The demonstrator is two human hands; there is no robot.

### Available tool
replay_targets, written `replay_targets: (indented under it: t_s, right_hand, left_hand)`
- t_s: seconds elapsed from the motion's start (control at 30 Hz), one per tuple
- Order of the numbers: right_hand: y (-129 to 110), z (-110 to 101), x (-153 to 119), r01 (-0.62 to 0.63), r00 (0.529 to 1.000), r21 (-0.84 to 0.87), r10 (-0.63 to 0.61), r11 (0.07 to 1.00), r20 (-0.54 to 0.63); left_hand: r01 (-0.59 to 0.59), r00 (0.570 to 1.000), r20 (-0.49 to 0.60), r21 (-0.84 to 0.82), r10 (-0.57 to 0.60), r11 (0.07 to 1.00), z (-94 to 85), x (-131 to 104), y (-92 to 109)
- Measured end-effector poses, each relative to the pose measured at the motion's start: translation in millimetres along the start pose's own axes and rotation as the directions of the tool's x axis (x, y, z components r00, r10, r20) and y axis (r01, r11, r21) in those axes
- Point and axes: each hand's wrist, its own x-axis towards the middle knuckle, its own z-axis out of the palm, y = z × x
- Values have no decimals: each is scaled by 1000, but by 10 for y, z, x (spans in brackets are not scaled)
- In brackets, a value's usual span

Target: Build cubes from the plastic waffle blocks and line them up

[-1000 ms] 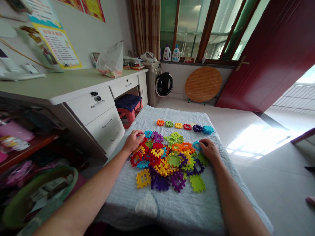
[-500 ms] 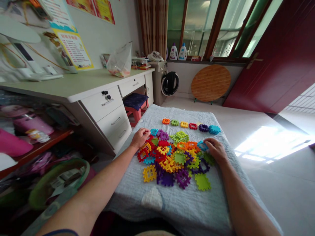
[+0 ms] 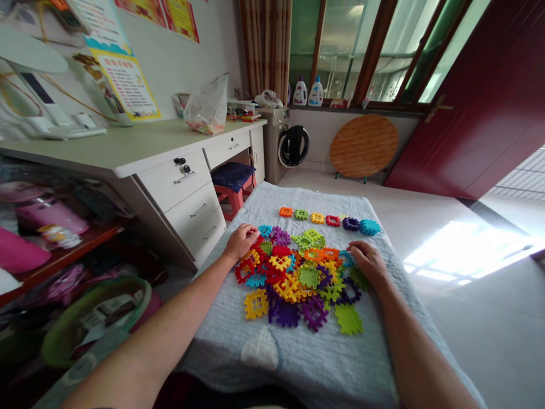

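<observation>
Colourful plastic interlocking pieces lie heaped on the cloth-covered table, with a yellow piece (image 3: 256,304) at the near left and a flat green piece (image 3: 349,319) at the near right. My left hand (image 3: 242,241) rests at the heap's left edge by a blue piece (image 3: 264,230), its fingers curled together; what they hold, if anything, is hidden. At the right edge, my right hand (image 3: 368,260) has its curled fingertips at a blue piece (image 3: 347,259). Behind the heap runs a row from an orange piece (image 3: 285,212) to a light blue stack (image 3: 369,227).
A desk (image 3: 140,142) with drawers stands at the left, a plastic bag (image 3: 208,108) on top. Beyond the table are a stool (image 3: 233,176), a washing machine (image 3: 275,142) and a round wooden board (image 3: 364,145). A green basket (image 3: 55,335) is at the lower left.
The view has shifted slightly. My right hand has moved a little left beside the blue piece; my left hand stays at the heap's left edge.
</observation>
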Motion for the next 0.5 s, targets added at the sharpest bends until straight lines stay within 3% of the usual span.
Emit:
replay_targets:
  t_s: [0.2, 0.37, 0.43, 0.5]
  right_hand:
    - [-63, -20, -30, -29, 998, 29, 27, 999, 58]
    - [-25, -13, -24, -70, 994, 48, 66, 996, 81]
    - [-11, -4, -25, -75, 994, 61, 70, 995, 84]
    - [-6, 3, -32, -75, 994, 72, 69, 995, 80]
  left_hand:
    - [-3, 1000, 17, 21, 3, 1000, 27, 17, -20]
    - [-90, 995, -25, 193, 96, 977, 57, 216, 228]
    - [-143, 988, 102, 297, 118, 944, 75, 345, 379]
    - [-208, 931, 361, 420, 48, 883, 101, 473, 500]
